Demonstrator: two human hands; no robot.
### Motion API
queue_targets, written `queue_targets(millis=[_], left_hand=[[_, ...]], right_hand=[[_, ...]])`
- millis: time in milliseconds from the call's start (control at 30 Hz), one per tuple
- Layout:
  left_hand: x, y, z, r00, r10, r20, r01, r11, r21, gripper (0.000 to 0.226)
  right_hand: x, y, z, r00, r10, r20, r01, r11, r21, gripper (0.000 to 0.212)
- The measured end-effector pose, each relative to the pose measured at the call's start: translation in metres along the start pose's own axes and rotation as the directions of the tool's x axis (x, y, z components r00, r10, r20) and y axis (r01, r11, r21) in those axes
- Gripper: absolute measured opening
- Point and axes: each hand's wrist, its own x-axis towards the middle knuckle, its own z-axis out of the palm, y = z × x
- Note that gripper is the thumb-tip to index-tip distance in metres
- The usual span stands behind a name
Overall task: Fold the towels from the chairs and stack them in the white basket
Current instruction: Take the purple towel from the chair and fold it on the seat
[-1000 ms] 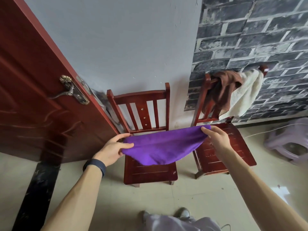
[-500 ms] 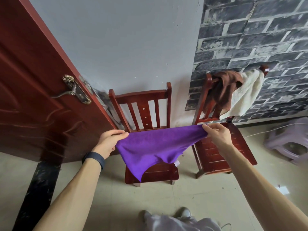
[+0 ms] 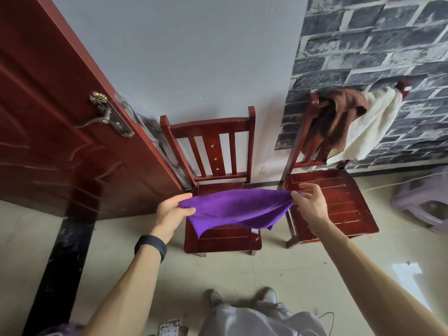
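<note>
**Fold in progress on purple towel (image 3: 237,209)**

The left hand (image 3: 171,214) and the right hand (image 3: 309,204) are holding the purple towel in the air, above the seat of the left chair (image 3: 208,124) and reaching across toward the right chair (image 3: 346,202). The left hand is pinching one end between thumb and curled fingers. The right hand is pinching the other end with thumb and forefinger, its remaining fingers spreading loosely. The cloth is sagging between them and its lower edge is hanging uneven, with one corner dipping toward the seat without clearly touching it.

Judging by this, the person is working through the fold of this towel. The cloth is looking doubled already, though I cannot tell how many layers are lying together. The next move is probably calling for the two hands to be coming together so that the ends meet. The loose corners are needing to be lined up first, or the fold is likely to come out skewed. After that the folded towel is needing a carry to the basket, which is not showing anywhere in view.

A brown towel (image 3: 337,117) and a white towel (image 3: 373,127) are hanging over the back of the right chair, awaiting their turn, so most of the task is lying ahead.
</note>
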Motion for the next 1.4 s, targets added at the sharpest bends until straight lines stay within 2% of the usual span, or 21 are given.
queue_targets(millis=[67, 167, 300, 400, 500, 600, 633, 767, 867, 1033, 1167, 1300, 1333, 1400], left_hand=[[0.001, -0.017, -0.001, 0.994, 0.103, 0.033, -0.108, 0.947, 0.303, 0.055], [-0.004, -0.039, -0.003, 0.977, 0.215, -0.017, -0.162, 0.785, 0.598, 0.038], [-0.012, -0.07, -0.013, 0.959, 0.272, -0.079, -0.139, 0.695, 0.705, 0.023], [-0.016, -0.093, -0.025, 0.963, 0.269, 0.011, -0.155, 0.523, 0.838, 0.02], [-0.008, -0.111, -0.042, 0.955, 0.262, 0.138, -0.223, 0.328, 0.918, 0.026], [0.017, -0.123, -0.053, 0.968, 0.153, 0.2, -0.235, 0.257, 0.938, 0.031], [0.027, -0.125, -0.054, 0.974, 0.117, 0.194, -0.22, 0.284, 0.933, 0.03], [0.086, -0.129, -0.044, 0.999, 0.012, 0.046, -0.046, 0.495, 0.867, 0.028], [0.159, -0.144, -0.033, 0.999, -0.031, -0.015, 0.03, 0.592, 0.805, 0.03], [0.28, -0.194, -0.007, 0.993, -0.113, -0.036, 0.109, 0.742, 0.662, 0.029], [0.349, -0.219, 0.024, 0.982, -0.168, -0.082, 0.186, 0.896, 0.403, 0.018], [0.388, -0.224, 0.046, 0.987, -0.116, -0.111, 0.141, 0.958, 0.249, 0.016], [0.392, -0.226, 0.049, 0.988, -0.112, -0.103, 0.133, 0.966, 0.222, 0.022], [0.389, -0.239, 0.049, 0.985, -0.149, -0.085, 0.166, 0.954, 0.249, 0.042]], right_hand=[[-0.005, 0.005, -0.001, 0.994, -0.056, 0.091, 0.064, 0.994, -0.084, 0.034], [-0.012, 0.016, -0.003, 0.979, -0.15, 0.136, 0.187, 0.93, -0.317, 0.024], [-0.018, 0.05, 0.001, 0.967, -0.185, 0.174, 0.246, 0.851, -0.463, 0.017], [-0.024, 0.07, 0.009, 0.958, -0.202, 0.206, 0.286, 0.761, -0.582, 0.017], [-0.025, 0.083, 0.022, 0.943, -0.231, 0.238, 0.331, 0.717, -0.614, 0.014], [-0.016, 0.093, 0.045, 0.937, -0.272, 0.221, 0.35, 0.687, -0.637, 0.008], [-0.011, 0.094, 0.054, 0.942, -0.265, 0.204, 0.333, 0.688, -0.644, 0.008], [0.022, 0.078, 0.095, 0.973, -0.167, 0.158, 0.229, 0.676, -0.7, 0.017], [0.07, 0.074, 0.139, 0.993, -0.075, 0.094, 0.12, 0.654, -0.747, 0.025], [0.163, 0.097, 0.21, 0.999, -0.041, 0.02, 0.043, 0.685, -0.728, 0.03], [0.238, 0.134, 0.254, 0.995, 0.097, -0.017, -0.091, 0.851, -0.518, 0.038], [0.286, 0.164, 0.284, 0.996, 0.091, -0.01, -0.091, 0.97, -0.225, 0.013], [0.288, 0.164, 0.288, 0.998, 0.066, 0.005, -0.063, 0.976, -0.209, 0.019], [0.282, 0.166, 0.287, 0.997, 0.048, 0.059, -0.031, 0.965, -0.259, 0.053]])
